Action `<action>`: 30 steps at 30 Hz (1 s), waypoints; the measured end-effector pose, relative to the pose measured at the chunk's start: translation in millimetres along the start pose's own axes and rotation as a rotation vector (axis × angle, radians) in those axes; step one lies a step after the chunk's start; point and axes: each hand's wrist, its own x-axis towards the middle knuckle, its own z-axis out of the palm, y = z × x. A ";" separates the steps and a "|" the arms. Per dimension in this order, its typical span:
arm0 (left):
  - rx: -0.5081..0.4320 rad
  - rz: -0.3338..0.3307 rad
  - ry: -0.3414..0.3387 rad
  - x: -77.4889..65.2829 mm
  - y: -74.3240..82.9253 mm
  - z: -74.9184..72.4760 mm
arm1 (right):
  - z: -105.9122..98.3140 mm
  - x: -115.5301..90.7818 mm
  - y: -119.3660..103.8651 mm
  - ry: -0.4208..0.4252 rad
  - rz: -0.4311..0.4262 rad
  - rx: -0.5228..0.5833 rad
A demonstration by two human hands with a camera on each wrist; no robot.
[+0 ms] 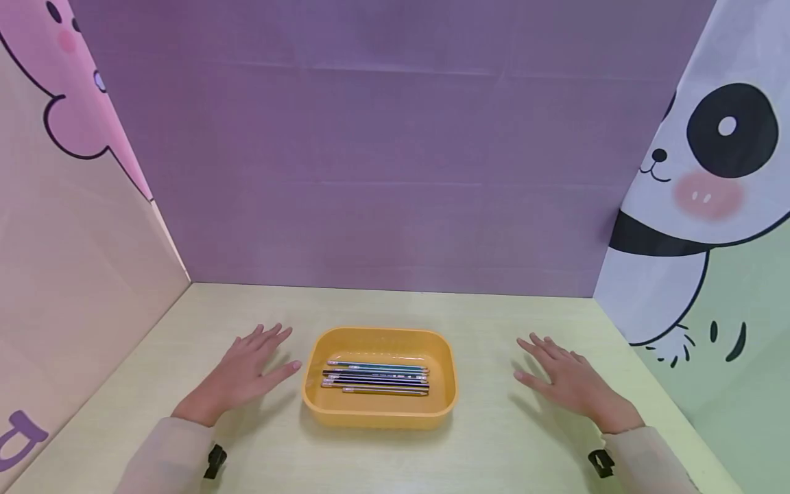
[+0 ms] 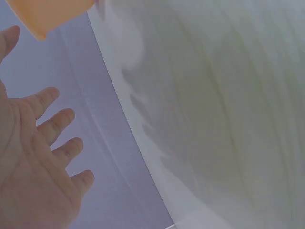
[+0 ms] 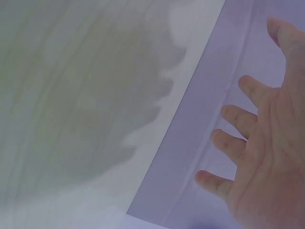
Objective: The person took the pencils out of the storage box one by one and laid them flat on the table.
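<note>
A yellow-orange plastic tray point(image 1: 379, 420) stands in the middle of the table. Inside it several pencils point(image 1: 376, 377) lie side by side, roughly parallel to its long sides. To the left of the tray my left hand point(image 1: 247, 370) is held over the table, palm down with fingers spread; its thumb tip comes close to the tray's left wall. My right hand point(image 1: 564, 374) hovers farther off on the right side, fingers likewise spread. Neither hand holds anything. In the left wrist view a corner of the tray point(image 2: 52, 14) shows above the left palm point(image 2: 33, 157). The right wrist view shows the bare right palm point(image 3: 271, 152).
The pale wood-look table point(image 1: 382, 466) meets a purple backdrop point(image 1: 395, 171) at its far edge. On the left rises a panel with a pink cartoon figure point(image 1: 80, 123); on the right, a panel with a panda point(image 1: 703, 171). Black clips or straps point(image 1: 214, 461) show at both wrists.
</note>
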 end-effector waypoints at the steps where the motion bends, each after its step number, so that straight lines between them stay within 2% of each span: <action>1: -0.003 0.006 0.000 0.3 0.3 0.8 | -0.2 0.5 -1.0 0.000 -0.004 0.002; 6: -0.059 0.031 -0.006 1.5 2.1 4.3 | -1.6 3.6 -6.1 0.010 -0.030 0.008; 12: -0.196 0.031 -0.018 2.9 5.4 7.4 | -1.1 6.4 -12.2 0.011 -0.049 0.024; 16: -0.286 0.004 -0.033 3.0 7.7 8.5 | -0.4 8.0 -15.5 0.009 -0.059 0.029; 23: -0.357 -0.008 -0.063 4.1 13.5 7.9 | -1.5 11.1 -22.0 0.012 -0.091 0.049; 30: -0.458 -0.079 -0.117 8.1 18.1 11.1 | -3.9 13.2 -29.0 -0.022 -0.098 0.108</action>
